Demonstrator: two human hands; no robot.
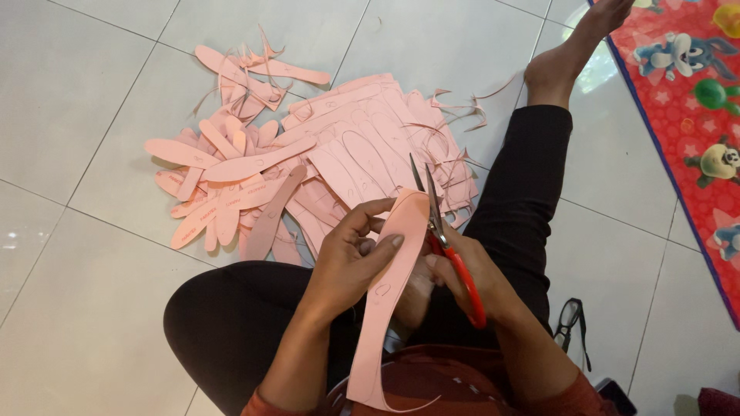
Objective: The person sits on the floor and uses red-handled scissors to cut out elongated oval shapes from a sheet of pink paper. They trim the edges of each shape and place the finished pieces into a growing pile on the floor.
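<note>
A long pink sole-shaped strip (385, 308) is held over the lap, pinched by the left hand (351, 258). Red-handled scissors (443, 231) are gripped by the right hand (470, 273), blades parted at its upper edge. Trimming is judged underway; steady turning along the outline is needed. Cut pieces (231, 185) lie on the floor (85, 308).

A single head-worn camera looks steeply down from close above the person's lap, facing forward over the hands toward the tiled floor (92, 308), with a patterned mat (694, 115) at the right edge.
</note>
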